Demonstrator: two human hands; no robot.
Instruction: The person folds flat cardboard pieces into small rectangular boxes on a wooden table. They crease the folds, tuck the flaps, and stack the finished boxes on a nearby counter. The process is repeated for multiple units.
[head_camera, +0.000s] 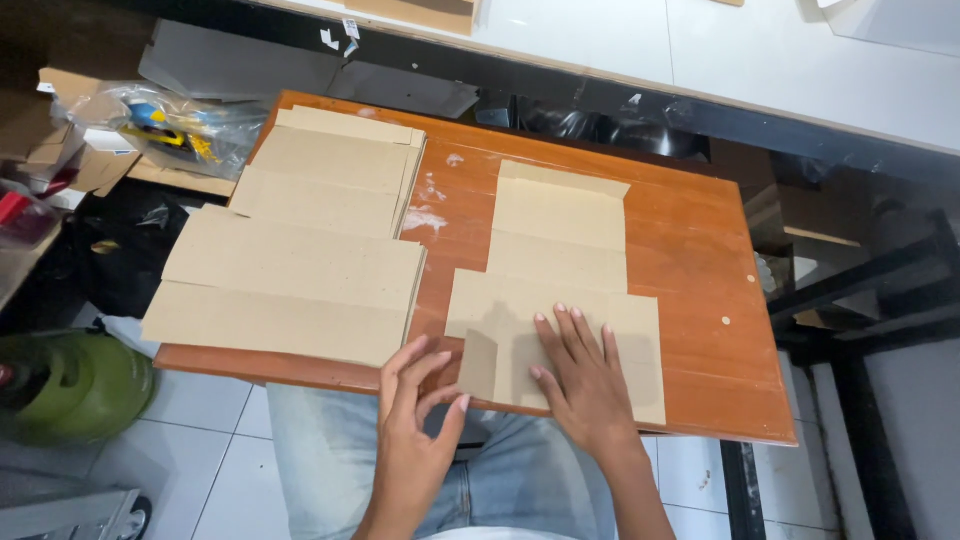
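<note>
Near edge of the tabletop: a single flat cardboard cutout (556, 300) lies on the orange-brown wooden tabletop (700, 290), its wide lower part close to the near edge, its narrower upper part reaching toward the far edge.
Right hand: the right hand (583, 372) lies palm down on the cutout's lower part, fingers spread and pressed flat on the card.
Left hand: the left hand (418, 420) is at the near edge, fingers loosely curled, thumb and fingertips pinching a small flap (480, 365) at the cutout's near left corner, which is bent up off the surface.
Left half of the tabletop: a stack of flat cardboard sheets (300, 265) of the same colour, running from the far left corner down to the near left edge and overhanging it slightly.
Beyond the left edge: a clear plastic bag (175, 125) with coloured items inside, on brown boxes.
Below the left corner: a green gas cylinder (70, 385) on the white tiled floor.
Under the near edge: the person's blue jeans (320, 440).
</note>
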